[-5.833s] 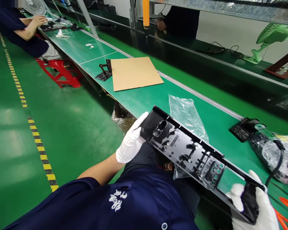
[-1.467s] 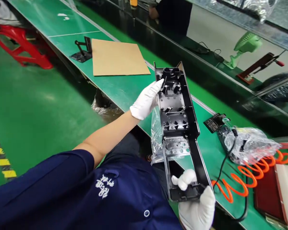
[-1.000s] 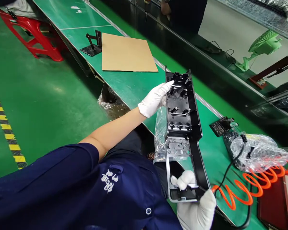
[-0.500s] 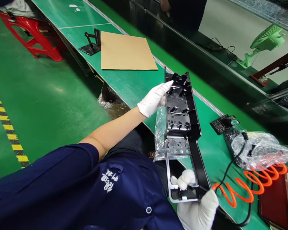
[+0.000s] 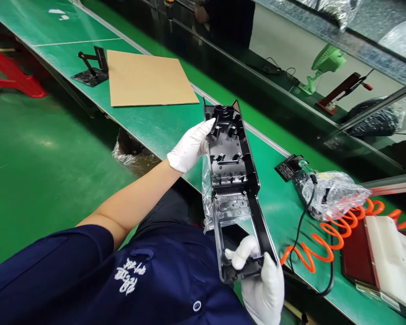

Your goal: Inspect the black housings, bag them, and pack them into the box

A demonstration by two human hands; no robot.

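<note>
A long black plastic housing (image 5: 227,151) is held up above the bench edge, its ribbed inner side facing me. Near its bottom end is a rectangular opening with a light rim. My left hand (image 5: 191,145), in a white glove, grips the upper left side, with the thumb on the inner face. At the lower end my right hand (image 5: 265,289), also gloved, is closed on the frame; some fingers show through the opening and the thumb lies along the right edge. A clear plastic bag (image 5: 208,198) hangs behind the housing's left side.
A cardboard sheet (image 5: 152,81) and a black metal stand (image 5: 92,67) lie on the green bench (image 5: 162,128). To the right are a plastic-wrapped bundle (image 5: 338,194), a coiled orange hose (image 5: 325,248), a black cable and a dark red box (image 5: 357,257). A green fan (image 5: 328,58) stands behind.
My view has swung to the right, so the surroundings sit further left. The housing is tilted slightly differently, and both hands keep their hold on it.
</note>
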